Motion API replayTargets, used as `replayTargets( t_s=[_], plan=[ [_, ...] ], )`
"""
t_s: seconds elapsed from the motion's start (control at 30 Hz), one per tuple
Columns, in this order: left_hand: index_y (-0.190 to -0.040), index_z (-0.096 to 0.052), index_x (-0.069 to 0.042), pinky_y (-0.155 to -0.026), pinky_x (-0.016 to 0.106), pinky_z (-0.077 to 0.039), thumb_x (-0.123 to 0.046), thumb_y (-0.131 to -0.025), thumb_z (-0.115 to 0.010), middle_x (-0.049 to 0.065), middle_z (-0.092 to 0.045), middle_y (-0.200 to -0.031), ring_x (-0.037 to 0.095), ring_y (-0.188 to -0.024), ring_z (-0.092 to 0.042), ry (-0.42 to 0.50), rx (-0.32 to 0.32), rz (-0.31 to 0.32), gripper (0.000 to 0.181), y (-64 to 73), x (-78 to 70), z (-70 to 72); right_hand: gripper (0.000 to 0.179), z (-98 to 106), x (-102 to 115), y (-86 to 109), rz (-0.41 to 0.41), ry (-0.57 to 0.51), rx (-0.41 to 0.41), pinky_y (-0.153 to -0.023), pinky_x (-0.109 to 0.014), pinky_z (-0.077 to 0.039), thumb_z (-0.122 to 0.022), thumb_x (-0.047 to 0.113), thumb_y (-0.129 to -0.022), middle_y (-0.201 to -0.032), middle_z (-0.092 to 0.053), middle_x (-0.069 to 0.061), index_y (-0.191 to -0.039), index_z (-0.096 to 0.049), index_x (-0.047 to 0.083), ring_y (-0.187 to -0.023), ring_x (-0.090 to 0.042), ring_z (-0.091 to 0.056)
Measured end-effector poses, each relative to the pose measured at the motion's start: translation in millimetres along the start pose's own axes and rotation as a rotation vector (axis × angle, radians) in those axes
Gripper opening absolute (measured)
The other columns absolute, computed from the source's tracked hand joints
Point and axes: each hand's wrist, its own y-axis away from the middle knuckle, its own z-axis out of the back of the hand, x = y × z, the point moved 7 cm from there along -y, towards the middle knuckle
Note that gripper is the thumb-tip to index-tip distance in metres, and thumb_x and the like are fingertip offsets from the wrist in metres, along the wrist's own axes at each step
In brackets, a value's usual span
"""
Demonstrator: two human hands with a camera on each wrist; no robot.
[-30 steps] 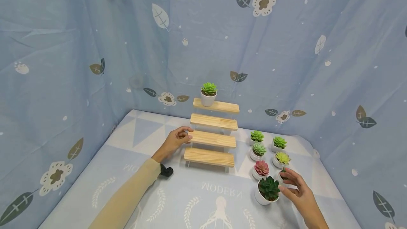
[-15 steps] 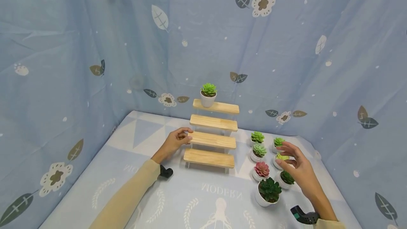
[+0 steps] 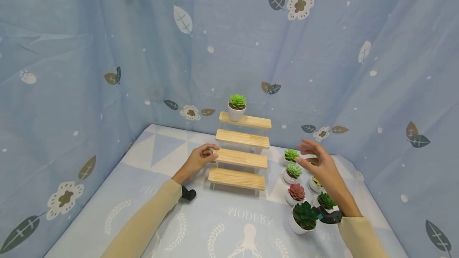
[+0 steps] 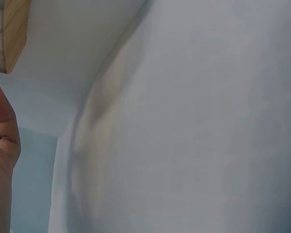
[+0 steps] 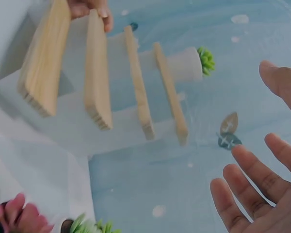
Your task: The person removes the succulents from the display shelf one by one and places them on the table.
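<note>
My left hand [image 3: 199,161] holds the left end of a board on a four-step wooden display stand [image 3: 241,158], thumb and fingers around the board's end. In the left wrist view only a corner of a board [image 4: 12,36] shows above the bent fingers. My right hand [image 3: 320,166] is raised over the succulents at the right, fingers spread and holding nothing. Nearest to it is a bright green potted succulent [image 3: 291,155]; the hand partly hides the pots behind it. One potted green succulent [image 3: 236,106] stands upright on the stand's top board, towards its left end.
Two rows of small white pots stand right of the stand, among them a pale green succulent [image 3: 293,170], a pink one [image 3: 296,191] and a larger dark green one [image 3: 305,215]. A blue patterned curtain [image 3: 222,51] encloses the cloth-covered table [image 3: 172,226].
My right hand has risen from beside the front dark green succulents, moving away from me and then left to the rear pots, still holding nothing. My left hand stays at the stand.
</note>
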Motion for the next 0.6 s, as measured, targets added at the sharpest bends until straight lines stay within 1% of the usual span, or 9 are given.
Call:
replayTargets(
  t_s=[0.07, 0.13, 0.23, 0.3, 0.43, 0.53, 0.6],
  plan=[
    [-0.134, -0.060, -0.003, -0.092, 0.053, -0.058, -0.016, -0.101, -0.070, 0.012, -0.067, -0.099, 0.022, -0.091, -0.067, -0.005, 0.001, 0.000, 0.037, -0.1, -0.3, 0.0, 0.064, -3, 4, -7.4, 0.008, 0.006, 0.000, -0.093, -0.023, -0.051, -0.069, 0.032, -0.102, -0.147, -0.053, -0.007, -0.158, -0.038, 0.030, -0.122, -0.013, -0.052],
    [-0.134, -0.061, -0.003, -0.092, 0.053, -0.058, -0.017, -0.101, -0.070, 0.012, -0.068, -0.100, 0.023, -0.091, -0.067, -0.007, 0.002, 0.003, 0.037, 0.1, -0.4, -0.3, 0.064, -6, 9, -13.5, 0.011, 0.004, 0.006, -0.096, -0.025, -0.050, -0.069, 0.032, -0.102, -0.147, -0.053, -0.007, -0.158, -0.038, 0.030, -0.122, -0.014, -0.052],
    [-0.134, -0.061, -0.005, -0.095, 0.059, -0.055, -0.019, -0.101, -0.070, 0.013, -0.067, -0.100, 0.023, -0.092, -0.067, 0.002, 0.002, 0.010, 0.037, -0.3, 0.3, -0.6, 0.066, -11, 15, -22.5, 0.007, 0.003, 0.012, -0.098, -0.029, -0.050, -0.070, 0.035, -0.101, -0.146, -0.054, -0.006, -0.158, -0.038, 0.030, -0.122, -0.016, -0.053],
    [-0.133, -0.062, -0.006, -0.096, 0.063, -0.053, -0.019, -0.101, -0.071, 0.014, -0.067, -0.100, 0.023, -0.091, -0.067, 0.013, 0.000, 0.015, 0.037, -0.8, 0.4, -0.6, 0.067, -15, 19, -28.9, 0.007, -0.005, 0.016, -0.100, -0.035, -0.049, -0.071, 0.036, -0.100, -0.145, -0.054, -0.005, -0.158, -0.039, 0.029, -0.122, -0.019, -0.053],
    [-0.133, -0.062, -0.006, -0.097, 0.064, -0.052, -0.018, -0.101, -0.071, 0.014, -0.065, -0.098, 0.022, -0.090, -0.066, 0.024, -0.003, 0.019, 0.036, -1.1, -0.1, -0.1, 0.067, -22, 25, -42.5, 0.021, -0.012, 0.018, -0.100, -0.044, -0.048, -0.072, 0.038, -0.099, -0.144, -0.055, -0.004, -0.157, -0.040, 0.029, -0.125, -0.027, -0.053],
    [-0.133, -0.062, -0.005, -0.097, 0.064, -0.052, -0.018, -0.101, -0.071, 0.013, -0.065, -0.097, 0.021, -0.089, -0.066, 0.019, -0.003, 0.019, 0.036, -0.4, -0.7, 0.1, 0.067, -28, 27, -52.2, 0.034, -0.031, 0.027, -0.100, -0.044, -0.048, -0.073, 0.039, -0.098, -0.144, -0.056, -0.005, -0.156, -0.041, 0.029, -0.126, -0.030, -0.052],
    [-0.133, -0.062, -0.005, -0.096, 0.065, -0.052, -0.018, -0.101, -0.071, 0.013, -0.066, -0.097, 0.021, -0.089, -0.066, 0.016, -0.004, 0.019, 0.036, 0.4, -1.0, 0.2, 0.067, -33, 29, -58.8, 0.034, -0.050, 0.039, -0.100, -0.042, -0.049, -0.073, 0.041, -0.097, -0.144, -0.055, -0.004, -0.156, -0.042, 0.030, -0.126, -0.028, -0.052]
  ],
)
